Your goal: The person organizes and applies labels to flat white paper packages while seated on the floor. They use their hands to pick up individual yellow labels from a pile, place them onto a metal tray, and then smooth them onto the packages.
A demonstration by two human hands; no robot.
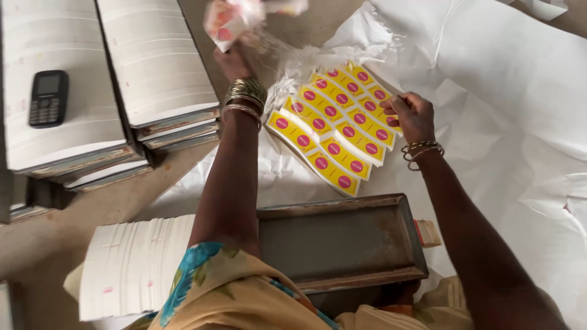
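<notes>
My left hand [235, 58] is raised at the top, gripping a crumpled clear plastic wrapper [232, 18] with pink and yellow print, blurred by motion. My right hand [413, 116] rests on the right edge of a block of yellow packets with pink dots [333, 125], laid in rows on white paper sheeting [507, 98]. Its fingers pinch the block's edge. Torn clear plastic [293, 64] lies at the block's upper left. Bangles ring both wrists.
A dark metal tray [342, 241] sits close in front of me. Stacks of flat white cardboard [156, 67] fill the left, with a black keypad phone [47, 98] on one. Another white stack [131, 266] lies at lower left on the brown floor [73, 214].
</notes>
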